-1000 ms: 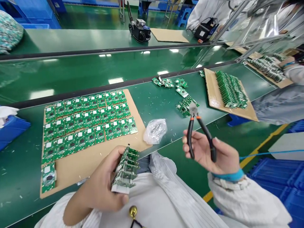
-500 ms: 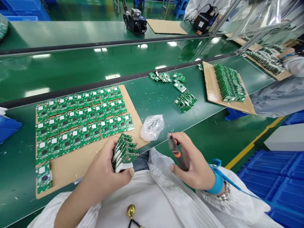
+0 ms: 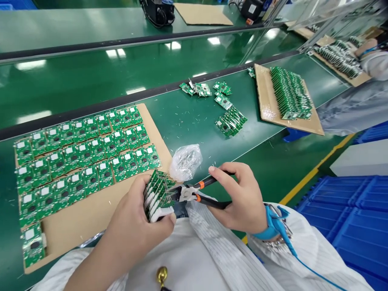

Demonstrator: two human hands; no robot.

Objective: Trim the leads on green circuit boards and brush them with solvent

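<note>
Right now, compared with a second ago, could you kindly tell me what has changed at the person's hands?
The right hand has brought the orange-handled cutters down from mid-air to the edge of the stack of circuit boards in the left hand. The left hand still holds that stack; the boards on the cardboard stayed laid out.

Green circuit boards (image 3: 159, 193), several, stacked parallel with narrow gaps, tilted on edge, white strip (image 3: 158, 214) along near end; clasped in left hand (image 3: 136, 214), thumb tip just beside strip. Side cutters (image 3: 189, 194), steel head, black grips with orange collars, held in right hand (image 3: 241, 198), head pointing left toward stack. Jaws slightly parted, tips at boards' edge; contact too small to tell. Grips roughly level, closed in palm.
</note>
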